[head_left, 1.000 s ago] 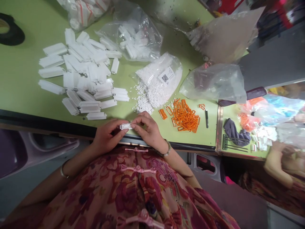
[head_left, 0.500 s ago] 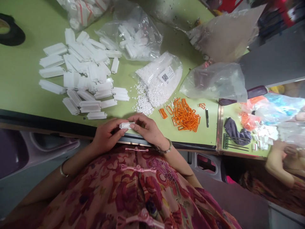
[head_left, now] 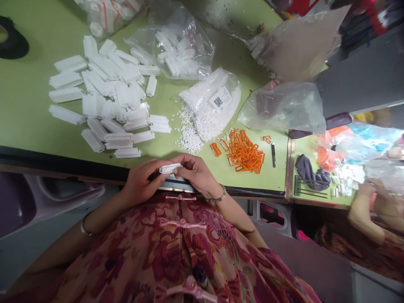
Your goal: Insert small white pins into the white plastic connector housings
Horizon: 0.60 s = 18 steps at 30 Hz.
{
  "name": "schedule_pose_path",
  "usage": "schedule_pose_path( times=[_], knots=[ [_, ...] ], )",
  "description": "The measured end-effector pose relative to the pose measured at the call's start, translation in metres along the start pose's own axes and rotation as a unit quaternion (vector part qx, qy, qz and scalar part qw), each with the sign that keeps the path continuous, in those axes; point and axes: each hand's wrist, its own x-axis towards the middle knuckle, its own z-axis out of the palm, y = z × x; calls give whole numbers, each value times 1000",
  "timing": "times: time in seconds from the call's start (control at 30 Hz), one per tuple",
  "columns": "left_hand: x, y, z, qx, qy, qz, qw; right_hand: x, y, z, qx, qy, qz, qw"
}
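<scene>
Between my two hands, just over the table's front edge, is a small white plastic housing (head_left: pixel 169 168) with slots along its face. The fingers of my left hand (head_left: pixel 147 176) are closed on its left end. My right hand (head_left: pixel 197 171) pinches its right end, thumb on the near side. Beyond my fingers lies a heap of tiny white pieces (head_left: pixel 189 141), spilling from a clear bag (head_left: pixel 217 101) with a printed label. A pile of orange plastic frames (head_left: pixel 246 153) lies to the right. Many similar white housings (head_left: pixel 110 92) are heaped at the left.
Behind the heaps stand a clear bag of white housings (head_left: pixel 176 50) and another clear bag (head_left: pixel 284 107). A dark slim tool (head_left: pixel 273 155) lies right of the orange frames. Black tape (head_left: pixel 12 40) is far left. A co-worker's hands (head_left: pixel 372 198) are at the right table.
The white housing has tilted slightly, its right end higher, and my right fingers have shifted on it. The whole view has moved a little; the heaps look the same.
</scene>
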Motion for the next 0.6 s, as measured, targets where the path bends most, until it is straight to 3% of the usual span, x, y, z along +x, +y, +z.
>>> schedule_pose_path(
  times=[0.1,0.2,0.27,0.3,0.37,0.43,0.6],
  knots=[
    [-1,-1,1,-11,11,18,1000,0,-1,-3,27,-22,3,999],
    [-4,-1,2,-42,52,-10,998,-5,-6,-20,-31,-23,-19,999],
    [-6,-1,4,-89,100,-56,989,-9,-7,-37,-141,81,-69,984],
    [-6,-1,5,-117,122,-77,983,-11,-6,-46,-218,156,-94,959],
    [-6,-2,7,-162,144,-104,971,-15,-2,-59,-358,223,-111,900],
    [-5,-3,7,-177,140,-114,968,-18,3,-65,-438,221,-114,864],
    [-5,-5,7,-166,128,-116,971,-16,11,-54,-470,179,-129,855]
  ],
)
